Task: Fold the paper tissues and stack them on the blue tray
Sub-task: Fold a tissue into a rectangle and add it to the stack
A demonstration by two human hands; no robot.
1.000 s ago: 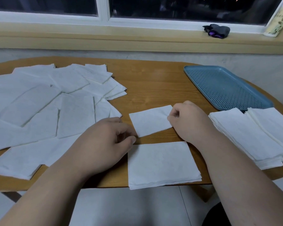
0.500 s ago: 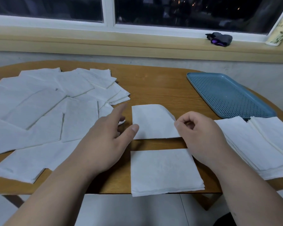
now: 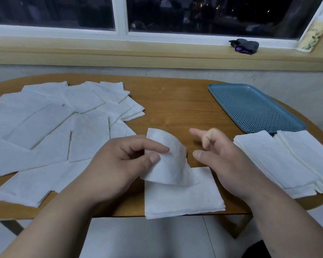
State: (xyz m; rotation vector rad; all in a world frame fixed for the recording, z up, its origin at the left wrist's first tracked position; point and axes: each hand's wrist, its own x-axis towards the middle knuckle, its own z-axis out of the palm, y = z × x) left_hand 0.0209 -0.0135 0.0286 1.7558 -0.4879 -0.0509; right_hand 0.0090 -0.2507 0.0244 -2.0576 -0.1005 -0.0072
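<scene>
My left hand (image 3: 119,161) pinches a small folded white tissue (image 3: 168,164) between thumb and fingers and lifts it off the table, curved, over a folded stack (image 3: 183,198) at the front edge. My right hand (image 3: 220,157) hovers just right of it with loose, spread fingers and holds nothing. The blue perforated tray (image 3: 254,107) sits at the back right with nothing on it. Two piles of tissues (image 3: 291,161) lie in front of the tray. Several unfolded tissues (image 3: 50,127) are spread over the left of the wooden table (image 3: 173,101).
A dark object with a purple part (image 3: 244,46) lies on the window sill behind the table. A pale patterned item (image 3: 313,32) leans at the window's right corner. The wall runs close behind the table's far edge.
My left hand has taken hold of the small folded tissue and raised it toward me over the front stack. My right hand let go of it and opened.
</scene>
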